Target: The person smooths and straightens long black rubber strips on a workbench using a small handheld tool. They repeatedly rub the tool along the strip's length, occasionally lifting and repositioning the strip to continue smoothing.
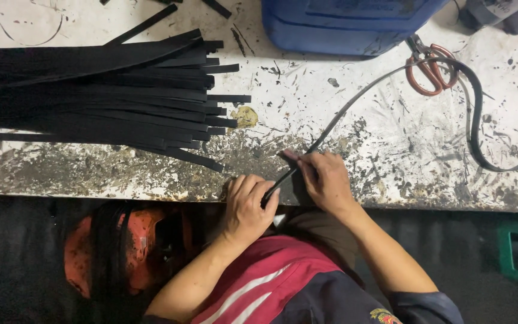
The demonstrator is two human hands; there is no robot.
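From the head camera we look straight down on a worn, paint-flecked tabletop (391,150), and we take the long black strap (355,102) as our landmark. Our left hand (247,207) has its fingers (253,186) clamped around the near end of the strap at the tabletop's front edge. Our right hand (328,180) sits just beside it, farther along the strap, with its fingers (298,157) pressed together on the strap and pinning it flat against the surface. The grip seems meant to keep this short stretch taut and steady between the two hands, though we judge that only from the pose.

From our hands the strap runs away up and to the right, passes the red-handled scissors (430,69) at its far bend, then loops back down toward the right edge. The scissors lie touching that bend.

Well to the left of the strap lies a stack of black strips (91,96), their cut ends staggered toward it; they are too many and too overlapped to count. Beyond the strap, at the far edge, stands one blue plastic container (343,24). Below the tabletop, left of our hands, sits one orange round object (133,246), partly draped in black. We count one strap in hand and one pair of scissors.
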